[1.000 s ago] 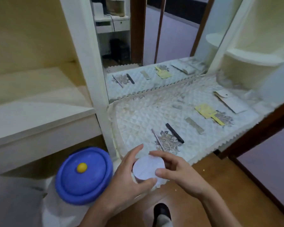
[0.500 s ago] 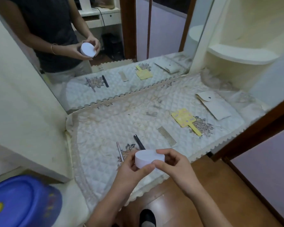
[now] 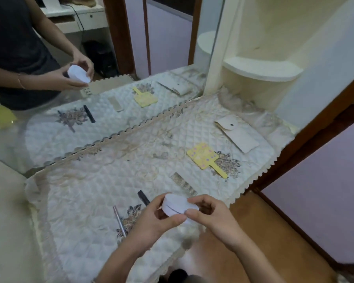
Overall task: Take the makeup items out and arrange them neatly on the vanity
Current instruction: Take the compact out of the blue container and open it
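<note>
Both hands on it: left hand (image 3: 151, 219) and right hand (image 3: 209, 216) grip the white round case (image 3: 178, 205), comb (image 3: 184, 184) just beyond.

I see through one view only: head camera, wide-angle, worn high, tilted forward and down. Faces vanity top (image 3: 90, 201) from its near edge; mirror (image 3: 131, 111) far left, corner shelf (image 3: 260, 68) far right. Close range: left hand (image 3: 153, 221) and right hand (image 3: 215, 219) with white round case (image 3: 178, 205) just under lens, near centre.
</note>
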Available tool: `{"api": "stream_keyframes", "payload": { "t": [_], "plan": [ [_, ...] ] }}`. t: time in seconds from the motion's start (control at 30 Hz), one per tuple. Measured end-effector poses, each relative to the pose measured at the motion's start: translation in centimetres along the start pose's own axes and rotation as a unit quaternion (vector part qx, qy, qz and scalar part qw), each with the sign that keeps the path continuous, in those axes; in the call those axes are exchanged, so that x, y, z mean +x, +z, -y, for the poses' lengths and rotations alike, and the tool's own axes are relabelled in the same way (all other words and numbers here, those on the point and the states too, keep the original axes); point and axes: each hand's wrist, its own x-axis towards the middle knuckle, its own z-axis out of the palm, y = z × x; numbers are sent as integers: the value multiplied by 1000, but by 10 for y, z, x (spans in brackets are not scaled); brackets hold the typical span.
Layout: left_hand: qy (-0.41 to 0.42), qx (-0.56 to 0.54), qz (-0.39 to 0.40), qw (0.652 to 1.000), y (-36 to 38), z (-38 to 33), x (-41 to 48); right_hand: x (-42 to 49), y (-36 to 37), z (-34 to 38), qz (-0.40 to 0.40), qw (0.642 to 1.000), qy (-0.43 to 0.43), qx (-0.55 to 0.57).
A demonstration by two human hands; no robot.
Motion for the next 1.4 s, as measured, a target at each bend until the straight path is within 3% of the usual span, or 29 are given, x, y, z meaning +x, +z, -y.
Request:
{"api": "stream_keyframes", "payload": {
  "t": [0.1, 0.23, 0.37, 0.53, 0.8, 0.9, 1.07, 1.3, 1.4],
  "plan": [
    [-1, -5, 6, 1000, 7, 4, 12, 19, -17, 2, -4, 1000, -4, -2],
    [0, -24, -31, 999, 14, 9, 33, 59, -34, 13, 52, 995, -13, -81],
    [-6, 32, -45, 998, 32, 2, 51, 107, -63, 21, 75, 983, -18, -166],
    [-15, 143, -128, 981, 62, 2, 60, 150, -88, 24, 128, 963, -28, -237],
    [-3, 223, -316, 922, 100, 20, 57, 183, -59, 11, 227, 915, -83, -323],
    [-7, 273, -334, 902, 95, 28, 53, 186, -46, 10, 258, 909, -82, -317],
    [-62, 447, -383, 806, 79, 51, 58, 198, -23, 12, 267, 903, -90, -324],
    [-112, 423, -414, 798, 63, 67, 72, 217, 4, 5, 270, 882, -113, -370],
    [-117, 456, -416, 778, 59, 70, 76, 222, 6, 6, 256, 889, -114, -363]
  ]
}}
